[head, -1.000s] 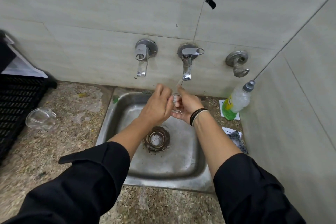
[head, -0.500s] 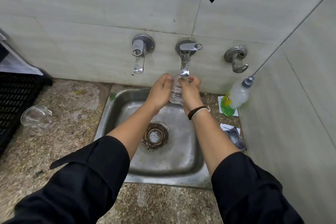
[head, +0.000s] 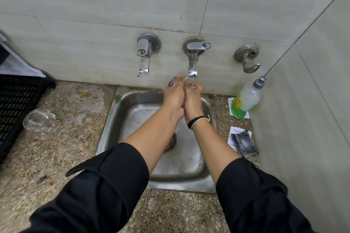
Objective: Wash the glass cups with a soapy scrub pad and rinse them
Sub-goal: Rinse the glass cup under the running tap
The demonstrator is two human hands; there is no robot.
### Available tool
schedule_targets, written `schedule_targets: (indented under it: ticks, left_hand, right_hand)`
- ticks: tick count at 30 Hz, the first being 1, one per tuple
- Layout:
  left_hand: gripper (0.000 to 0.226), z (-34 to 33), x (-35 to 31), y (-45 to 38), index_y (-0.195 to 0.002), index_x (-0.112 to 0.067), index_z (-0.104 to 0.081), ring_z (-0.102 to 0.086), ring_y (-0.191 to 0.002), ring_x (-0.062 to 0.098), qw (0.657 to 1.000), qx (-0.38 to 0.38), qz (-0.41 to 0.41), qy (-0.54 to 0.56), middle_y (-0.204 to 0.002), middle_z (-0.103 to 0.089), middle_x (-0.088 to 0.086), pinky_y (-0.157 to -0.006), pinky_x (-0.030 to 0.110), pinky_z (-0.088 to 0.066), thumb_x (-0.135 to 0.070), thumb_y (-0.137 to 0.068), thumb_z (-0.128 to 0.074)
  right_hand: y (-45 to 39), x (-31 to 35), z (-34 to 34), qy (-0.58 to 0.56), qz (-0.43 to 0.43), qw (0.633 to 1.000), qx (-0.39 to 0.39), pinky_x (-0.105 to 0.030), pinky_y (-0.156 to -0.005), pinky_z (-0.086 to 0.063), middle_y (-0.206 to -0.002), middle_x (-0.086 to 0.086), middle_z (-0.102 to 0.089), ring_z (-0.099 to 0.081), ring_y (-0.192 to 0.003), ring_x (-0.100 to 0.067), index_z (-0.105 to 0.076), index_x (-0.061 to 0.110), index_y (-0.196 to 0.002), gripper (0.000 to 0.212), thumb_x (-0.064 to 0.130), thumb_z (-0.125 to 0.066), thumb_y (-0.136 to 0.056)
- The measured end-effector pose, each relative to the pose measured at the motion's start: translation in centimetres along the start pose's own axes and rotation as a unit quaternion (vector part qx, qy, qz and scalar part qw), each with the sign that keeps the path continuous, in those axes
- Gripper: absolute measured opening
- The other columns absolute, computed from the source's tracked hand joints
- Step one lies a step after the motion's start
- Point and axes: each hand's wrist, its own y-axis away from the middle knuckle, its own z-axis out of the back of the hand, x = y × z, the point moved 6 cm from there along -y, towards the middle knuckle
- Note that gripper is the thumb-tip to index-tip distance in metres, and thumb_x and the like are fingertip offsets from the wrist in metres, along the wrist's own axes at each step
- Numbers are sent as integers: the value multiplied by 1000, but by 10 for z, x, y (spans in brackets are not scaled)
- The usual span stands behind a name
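Rising from low over the sink [head: 132, 111] to the middle tap [head: 192, 66], both hands [head: 182, 98], pressed together, clasp the glass cup [head: 175, 82] for rinsing.

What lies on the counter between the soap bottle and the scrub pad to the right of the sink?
In the head view, only bare speckled counter separates the soap bottle from the scrub pad; each rests on its own white paper.

Both hands raised glass cup [head: 173, 83] beneath tap [head: 192, 66]
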Motion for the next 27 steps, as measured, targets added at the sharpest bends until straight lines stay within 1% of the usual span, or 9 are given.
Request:
schedule_targets:
  ticks: [4,7,10,12,14,17,21,24,27]
  left_hand:
    - [17,3,5,1,-108,-2,-66,-74,-81,26,999,15,-41,-31,-96,-75,17,-68,37,-63,-12,-95,-67]
    - [19,21,2,-2,-112,-7,-63,-64,-68,17,995,-26,-67,-70,-86,-70,8,-49,25,-50,-13,-94,-63]
    - [16,31,-1,-1,-105,-14,-60,-65,-74,17,988,-55,-98,-108,-85,-69,2,-64,33,-56,-22,-92,-64]
    - [17,39,-8,0,-99,-17,-60,-68,-78,19,983,-96,-102,-116,-87,-71,2,-73,39,-58,-30,-90,-66]
    - [16,43,-14,0,-94,-14,-63,-66,-70,22,986,-93,-96,-103,-83,-69,6,-63,38,-56,-29,-89,-66]
    - [37,39,-8,-1,-113,-7,-70,-65,-75,24,998,-5,-32,-52,-86,-70,10,-67,38,-51,-33,-87,-72]
    - [30,36,-1,7,-115,-25,-67,-72,-87,20,992,100,76,9,-95,-75,6,-89,38,-59,-45,-93,-71]
    - [37,40,-7,5,-121,-22,-67,-73,-81,18,995,71,56,-52,-100,-72,5,-74,33,-61,-49,-95,-67]
    - [26,39,-14,6,-105,-19,-71,-70,-65,15,991,52,27,-120,-74,-73,-3,-63,29,-59,-43,-100,-62]
  right_hand:
    - [8,17,22,202,103,965,-134,-32,-63,-31,-80,-5,-64,-61,-82,-29,-55,9,-96,31,40,-53,-100]
    - [4,23,17,399,169,895,-101,-35,-63,-29,-90,-23,-68,-61,-85,-39,-56,6,-85,26,26,-48,-100]
    - [5,33,2,469,274,839,-36,-36,-67,-29,-92,-27,-63,-59,-87,-41,-56,-1,-87,16,9,-47,-96]
    - [5,37,-7,468,280,837,45,-33,-65,-27,-92,-25,-62,-58,-85,-38,-52,2,-91,13,11,-45,-98]
    - [-2,36,-11,464,208,853,120,-36,-66,-33,-94,-19,-63,-58,-84,-32,-49,8,-93,20,23,-41,-103]
    - [-6,45,-9,437,153,870,169,-37,-70,-42,-80,-10,-59,-58,-77,-24,-56,6,-82,43,36,-39,-107]
    - [-10,47,-5,349,91,918,166,-23,-50,-38,-61,0,-48,-52,-45,-1,-48,13,-70,41,30,-43,-107]
    - [-12,44,-17,494,145,832,204,-29,-67,-37,-88,-16,-63,-64,-83,-27,-59,4,-94,25,20,-42,-105]
    - [-16,39,-24,601,166,748,227,-34,-80,-44,-117,-26,-64,-60,-108,-39,-53,1,-122,27,9,-45,-98]
